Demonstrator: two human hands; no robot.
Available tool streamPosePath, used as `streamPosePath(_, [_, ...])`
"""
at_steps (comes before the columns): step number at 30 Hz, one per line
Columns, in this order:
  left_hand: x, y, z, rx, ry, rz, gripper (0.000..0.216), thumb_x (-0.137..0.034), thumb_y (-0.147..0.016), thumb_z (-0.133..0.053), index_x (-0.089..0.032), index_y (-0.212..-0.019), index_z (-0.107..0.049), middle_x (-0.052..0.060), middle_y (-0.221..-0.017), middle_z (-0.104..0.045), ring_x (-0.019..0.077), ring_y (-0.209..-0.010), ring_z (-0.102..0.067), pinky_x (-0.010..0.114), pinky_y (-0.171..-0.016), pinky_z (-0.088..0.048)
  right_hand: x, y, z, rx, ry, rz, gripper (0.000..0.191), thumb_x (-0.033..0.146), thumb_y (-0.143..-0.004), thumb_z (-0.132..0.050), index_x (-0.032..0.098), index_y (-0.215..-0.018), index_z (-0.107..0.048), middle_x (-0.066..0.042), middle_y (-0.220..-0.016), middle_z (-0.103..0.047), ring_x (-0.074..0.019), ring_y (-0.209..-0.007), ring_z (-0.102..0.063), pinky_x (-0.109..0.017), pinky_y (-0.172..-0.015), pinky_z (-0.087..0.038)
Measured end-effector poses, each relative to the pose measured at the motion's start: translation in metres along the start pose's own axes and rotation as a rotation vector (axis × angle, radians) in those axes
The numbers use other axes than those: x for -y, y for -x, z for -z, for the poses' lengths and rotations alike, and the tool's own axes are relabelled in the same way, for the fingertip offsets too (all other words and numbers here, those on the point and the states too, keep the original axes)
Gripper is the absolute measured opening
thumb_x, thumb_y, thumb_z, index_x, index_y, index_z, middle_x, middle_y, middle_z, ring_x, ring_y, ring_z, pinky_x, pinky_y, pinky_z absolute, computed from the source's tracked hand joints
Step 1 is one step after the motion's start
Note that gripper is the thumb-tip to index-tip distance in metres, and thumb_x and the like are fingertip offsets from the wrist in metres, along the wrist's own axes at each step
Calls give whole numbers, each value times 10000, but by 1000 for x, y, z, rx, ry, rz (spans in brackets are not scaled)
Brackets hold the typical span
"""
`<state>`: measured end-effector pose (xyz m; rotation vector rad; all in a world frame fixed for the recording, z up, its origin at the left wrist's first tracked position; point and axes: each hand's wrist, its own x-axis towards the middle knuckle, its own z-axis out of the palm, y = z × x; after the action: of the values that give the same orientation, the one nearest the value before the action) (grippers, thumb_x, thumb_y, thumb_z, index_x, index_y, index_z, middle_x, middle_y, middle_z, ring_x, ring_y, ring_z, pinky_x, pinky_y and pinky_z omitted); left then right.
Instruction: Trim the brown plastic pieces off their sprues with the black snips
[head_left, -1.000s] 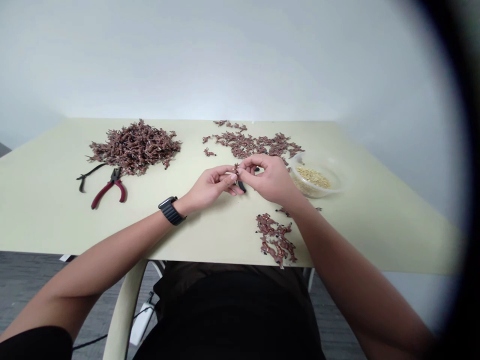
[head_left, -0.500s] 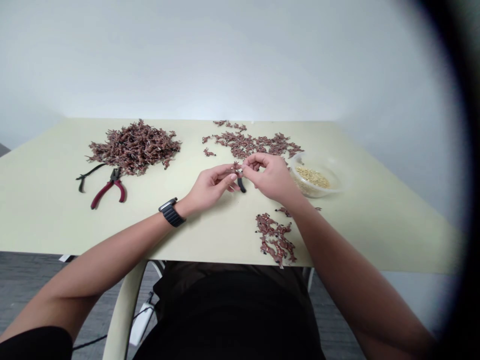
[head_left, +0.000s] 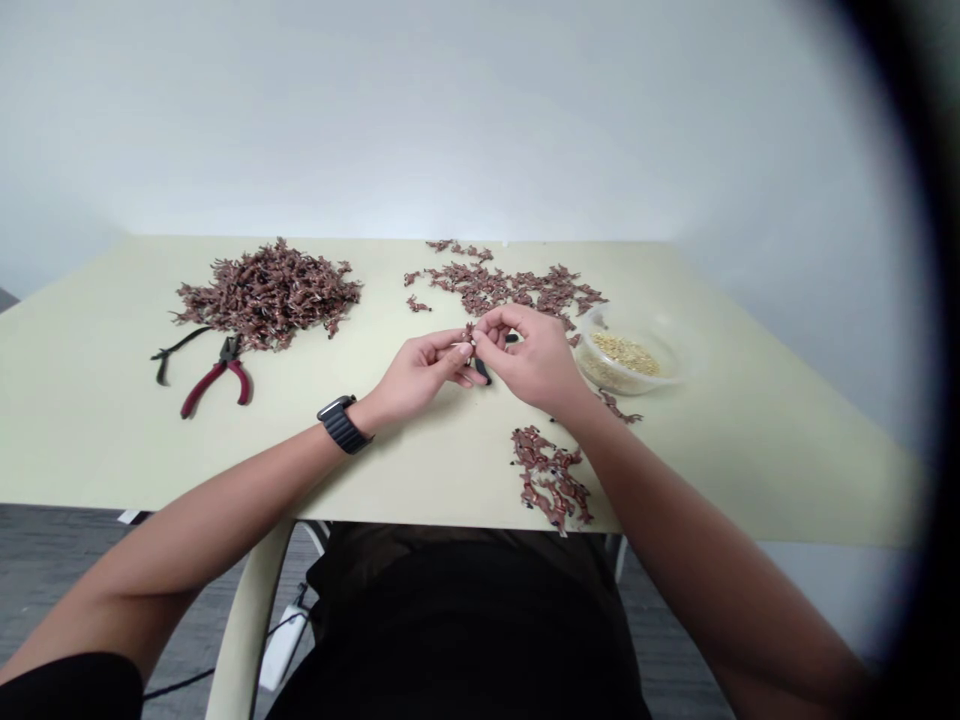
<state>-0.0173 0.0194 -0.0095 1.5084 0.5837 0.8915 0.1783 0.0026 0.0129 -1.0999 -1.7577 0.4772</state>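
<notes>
My left hand [head_left: 416, 378], with a dark watch [head_left: 344, 424] on its wrist, pinches a small brown animal figurine [head_left: 469, 331], perhaps a deer. Against that figurine, my right hand [head_left: 529, 352] is closed at thumb and forefinger. Whatever lies between those right fingertips is too small to make out. Beneath both hands lies a tool with black handles [head_left: 482, 373], mostly covered. A clear plastic bowl [head_left: 673, 380] of tiny gold-coloured pieces [head_left: 626, 352] stands just right of my right hand.
A tall heap of brown figurines [head_left: 274, 295] sits at back left, near red-handled pliers [head_left: 217, 378] and a black tool [head_left: 180, 345]. More figurines [head_left: 517, 287] spread behind my hands. A small group [head_left: 551, 480] lies by the table's front edge.
My right hand has shifted slightly left and nearer to me, staying at the figurine. More of the black-handled tool and of a figurine beside my right wrist now shows. My left hand barely moved.
</notes>
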Motion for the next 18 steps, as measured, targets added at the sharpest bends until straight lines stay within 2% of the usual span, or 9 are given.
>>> streamPosePath(7, [-1, 1, 0, 4, -21, -12, 473, -504, -1010, -670, -135, -1298, -733, 141, -1118, -791, 196, -935, -795, 295, -864, -644, 0, 1, -1, -3, 73, 76, 29, 211, -884, -663, 209, -867, -686, -45, -842, -661, -185, -761, -576, -330, -693, -482])
streamPosePath(10, [-1, 2, -1, -12, -102, -59, 458, -504, -1011, -665, -145, -1281, -755, 134, -1175, -786, 194, -940, -791, 306, -860, -651, 2, 2, -3, -2, 88, 95, 31, 203, -882, -659, 206, -869, -687, -48, -854, -658, -182, -759, -577, -327, -685, -484])
streamPosePath(14, [6, 4, 5, -107, -385, -184, 442, -467, -1031, -641, -172, -1343, -744, 103, -1155, -806, 195, -934, -790, 322, -869, -652, 6, 3, -7, -26, -39, -42, 57, 226, -873, -674, 202, -821, -676, -32, -779, -650, -168, -701, -578, -322, -663, -499])
streamPosePath(16, [11, 5, 9, -166, -565, -262, 439, -427, -1029, -652, -183, -1387, -722, 95, -1140, -816, 210, -951, -796, 332, -883, -650, 7, 3, -9, -3, -157, -150, 92, 258, -878, -680, 198, -809, -675, -19, -723, -635, -155, -638, -569, -309, -602, -491])
streamPosePath(18, [15, 5, 13, -197, -719, -350, 407, -383, -1023, -663, -188, -1373, -733, 105, -1218, -798, 229, -1012, -797, 348, -923, -643, 6, 3, -11, 33, -279, -257, 130, 304, -882, -697, 194, -815, -681, -11, -700, -625, -136, -567, -544, -293, -520, -460])
